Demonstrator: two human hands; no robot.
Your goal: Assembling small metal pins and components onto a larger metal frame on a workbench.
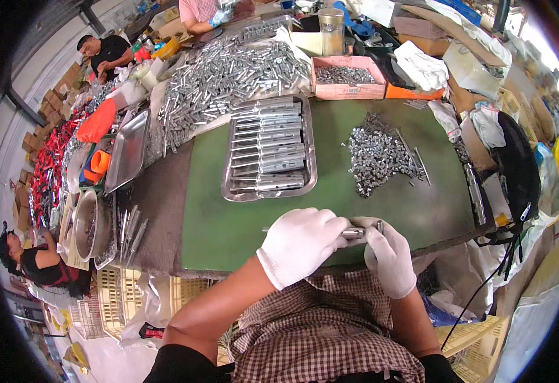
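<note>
Both of my hands wear white gloves and meet over the near edge of the green table mat [209, 217]. My left hand [300, 242] is closed around a thin metal rod [355, 233] that lies level between the hands. My right hand [389, 255] pinches the rod's right end, where a small metal piece sticks up. Beyond my hands stands a steel tray [308, 147] holding metal sleeves laid in rows. To its right lies a heap of small metal nuts [376, 155] with a few loose rods beside it.
A large pile of metal sleeves [228, 76] covers the far table, with a pink box of parts [346, 89] and a glass jar [331, 30] behind. An empty steel tray [128, 151] and a metal bowl [86, 225] sit left. Other people work at the left and far side.
</note>
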